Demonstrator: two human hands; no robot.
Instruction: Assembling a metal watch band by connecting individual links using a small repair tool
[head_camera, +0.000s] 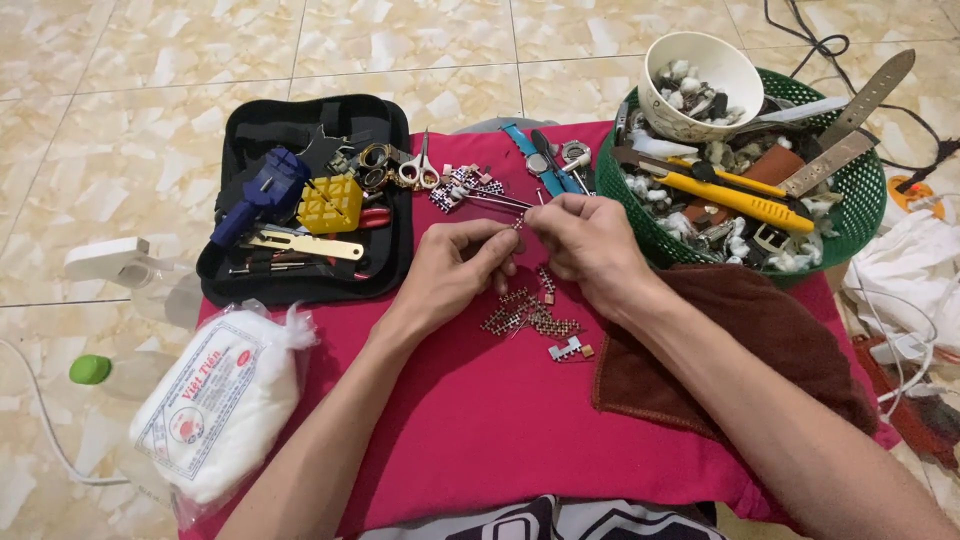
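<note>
Over the pink cloth surface, both hands met, a short piece of watch band pinched between their fingertips, above the loose band links lying just below. To the right, a green basket held a yellow cutter, straps and a white bowl of small parts. To the left, a black case carried tools. The left hand and right hand had fingers closed on that piece.
</note>
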